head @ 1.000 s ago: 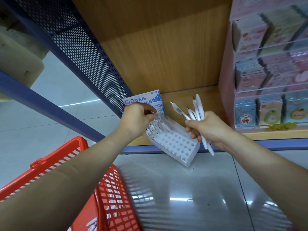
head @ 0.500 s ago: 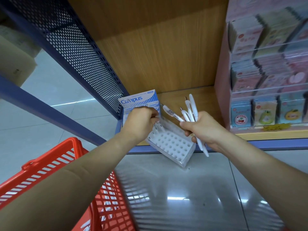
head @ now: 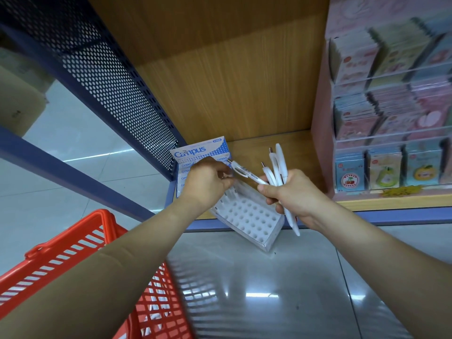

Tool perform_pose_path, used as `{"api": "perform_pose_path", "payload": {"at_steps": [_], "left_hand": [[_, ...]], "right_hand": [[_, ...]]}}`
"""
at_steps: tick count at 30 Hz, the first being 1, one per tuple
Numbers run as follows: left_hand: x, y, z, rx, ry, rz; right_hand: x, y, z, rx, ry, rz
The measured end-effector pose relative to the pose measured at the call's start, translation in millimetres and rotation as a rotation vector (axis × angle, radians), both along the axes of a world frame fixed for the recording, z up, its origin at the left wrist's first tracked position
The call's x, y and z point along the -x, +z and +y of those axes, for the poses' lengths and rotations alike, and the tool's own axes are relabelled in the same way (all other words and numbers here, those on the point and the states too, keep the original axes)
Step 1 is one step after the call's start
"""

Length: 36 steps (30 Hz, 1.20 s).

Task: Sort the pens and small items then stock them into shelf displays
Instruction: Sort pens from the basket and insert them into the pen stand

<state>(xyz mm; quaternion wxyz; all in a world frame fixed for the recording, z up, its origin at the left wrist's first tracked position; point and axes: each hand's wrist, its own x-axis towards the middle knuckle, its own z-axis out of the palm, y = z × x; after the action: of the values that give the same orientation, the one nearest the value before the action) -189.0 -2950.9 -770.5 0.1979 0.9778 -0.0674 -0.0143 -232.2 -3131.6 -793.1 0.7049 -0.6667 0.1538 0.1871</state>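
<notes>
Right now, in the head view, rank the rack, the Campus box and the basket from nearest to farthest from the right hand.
1. Rack: just below and left of the right hand, at the shelf's front edge.
2. Campus box: further left, at the shelf's left end.
3. Basket: far lower left, off the shelf.

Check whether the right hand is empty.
No, the right hand grips a bundle of white pens above the holed pen tray.

White pens (head: 276, 168); white pen tray (head: 249, 217) with a grid of round holes; blue-and-white dotted Campus box (head: 199, 150); red slotted basket (head: 73, 243); dark blue perforated panel (head: 110, 81); wood-grain shelf (head: 247, 149); pink display rack (head: 320, 143).
</notes>
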Motion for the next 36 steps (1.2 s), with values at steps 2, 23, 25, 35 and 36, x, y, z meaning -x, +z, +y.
{"api": "perform_pose_path", "payload": {"at_steps": [2,23,25,35,36], "left_hand": [[0.7,12.3,-2.1,0.284,0.143,0.081],[-1.5,51.1,33.5,0.104,-0.006,0.063],[4.2,45.6,30.3,-0.011,-0.063,0.005],[18.5,17.4,25.0,-0.184,-0.175,-0.086],[19.1,15.9,24.6,-0.182,-0.181,-0.080]], "right_hand": [[0.3,-0.3,0.1,0.002,0.007,0.000],[-0.1,20.6,-5.6,-0.013,0.034,0.157],[0.1,21.5,-6.6,-0.058,0.054,0.163],[1.9,20.3,-3.9,-0.087,0.119,0.164],[1.5,20.6,-4.4,-0.091,0.107,0.169]]}}
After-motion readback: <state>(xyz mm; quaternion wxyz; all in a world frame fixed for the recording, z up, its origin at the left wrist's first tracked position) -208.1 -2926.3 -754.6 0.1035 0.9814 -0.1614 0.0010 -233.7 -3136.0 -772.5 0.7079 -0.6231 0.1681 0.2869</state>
